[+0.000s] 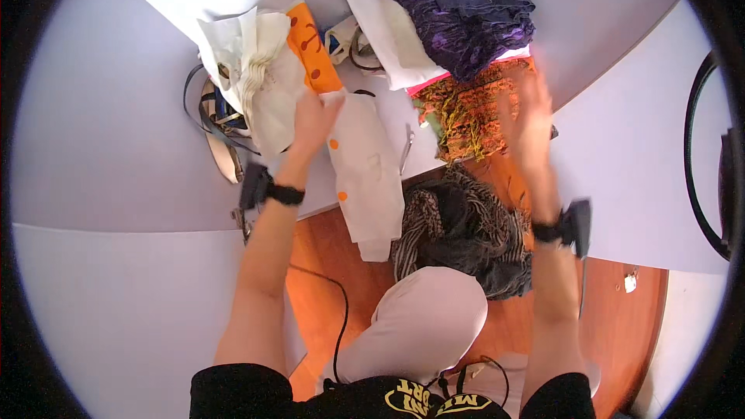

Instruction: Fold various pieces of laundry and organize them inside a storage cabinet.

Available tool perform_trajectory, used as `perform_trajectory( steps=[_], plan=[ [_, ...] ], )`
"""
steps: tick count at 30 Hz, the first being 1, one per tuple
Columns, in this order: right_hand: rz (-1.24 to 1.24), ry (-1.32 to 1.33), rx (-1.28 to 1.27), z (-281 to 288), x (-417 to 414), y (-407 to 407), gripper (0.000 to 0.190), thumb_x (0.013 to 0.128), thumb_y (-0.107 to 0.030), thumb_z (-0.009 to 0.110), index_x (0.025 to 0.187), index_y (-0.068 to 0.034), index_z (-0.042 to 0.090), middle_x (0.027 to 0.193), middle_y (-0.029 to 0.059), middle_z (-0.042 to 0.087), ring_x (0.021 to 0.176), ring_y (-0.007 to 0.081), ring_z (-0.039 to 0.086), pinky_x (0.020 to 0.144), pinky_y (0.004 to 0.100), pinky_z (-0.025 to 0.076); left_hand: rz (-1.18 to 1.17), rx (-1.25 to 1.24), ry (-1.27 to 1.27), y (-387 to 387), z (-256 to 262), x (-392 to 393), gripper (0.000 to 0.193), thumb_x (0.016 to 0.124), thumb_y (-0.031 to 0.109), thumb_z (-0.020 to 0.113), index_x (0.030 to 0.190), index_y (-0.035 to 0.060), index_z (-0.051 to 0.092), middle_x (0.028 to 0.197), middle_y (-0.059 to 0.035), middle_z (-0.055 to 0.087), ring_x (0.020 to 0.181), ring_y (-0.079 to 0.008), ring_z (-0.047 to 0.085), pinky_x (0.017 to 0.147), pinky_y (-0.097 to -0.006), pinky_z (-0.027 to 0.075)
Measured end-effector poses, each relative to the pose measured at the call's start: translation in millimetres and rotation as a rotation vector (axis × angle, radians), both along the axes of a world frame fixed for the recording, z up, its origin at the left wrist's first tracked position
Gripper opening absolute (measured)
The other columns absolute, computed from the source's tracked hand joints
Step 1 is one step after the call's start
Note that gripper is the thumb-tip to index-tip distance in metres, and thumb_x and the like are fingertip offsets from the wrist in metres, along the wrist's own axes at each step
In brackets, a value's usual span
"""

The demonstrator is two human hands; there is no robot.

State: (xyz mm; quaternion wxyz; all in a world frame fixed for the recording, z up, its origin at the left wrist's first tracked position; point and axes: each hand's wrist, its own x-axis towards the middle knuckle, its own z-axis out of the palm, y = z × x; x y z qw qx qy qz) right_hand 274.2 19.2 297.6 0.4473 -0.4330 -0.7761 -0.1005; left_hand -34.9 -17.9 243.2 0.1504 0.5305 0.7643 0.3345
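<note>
My left hand [314, 119] is closed at the top of a folded white bag [364, 169] with orange dots. The bag hangs over the shelf edge. An orange piece with a printed smiling face [314, 46] meets it at my fingers; whether the two are joined cannot be told. Left of that hand lies crumpled white wrapping material [265, 75] with a gathered edge. My right hand [528, 113], blurred, has its fingers apart and is beside an orange woven textile with fringe [474, 110]. I see nothing held in it.
Dark purple crinkled fabric [448, 29] and folded white cloth [390, 35] top the textile stack. A dark striped scarf [465, 227] lies below the shelf [419, 151], near my knee [436, 308]. Straps [221, 157] stick out at left. A cable [343, 302] crosses the wooden floor.
</note>
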Motion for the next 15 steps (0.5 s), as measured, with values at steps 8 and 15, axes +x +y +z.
perform_trajectory(
  steps=[8, 15],
  plan=[
    [0.318, 0.074, -0.851, -84.9, 36.6, -108.4, 0.011, 0.076, -0.006, 0.056, 0.086, -0.001, 0.055, 0.086, 0.0174, 0.054, 0.079, 0.0365, 0.054, 0.069, 0.0410, 0.045, 0.125, -0.233, -0.682, -55.4, -108.4, 10.4, 0.036, 0.068, 0.017, 0.070, 0.088, -0.0092, 0.057, 0.079, -0.0115, 0.061, 0.072, -0.0214, 0.059, 0.062, -0.0375, 0.048],
    [0.191, 0.017, -0.778, -89.1, 100.5, -137.3, 0.011, 0.076, -0.007, 0.055, 0.085, -0.001, 0.056, 0.083, 0.0178, 0.057, 0.080, 0.0361, 0.055, 0.071, 0.0410, 0.045, 0.166, -0.055, -0.683, -35.7, 59.2, 43.3, 0.034, 0.072, 0.012, 0.064, 0.101, -0.0031, 0.055, 0.101, -0.0136, 0.055, 0.087, -0.0243, 0.056, 0.073, -0.0314, 0.046]
  ],
)
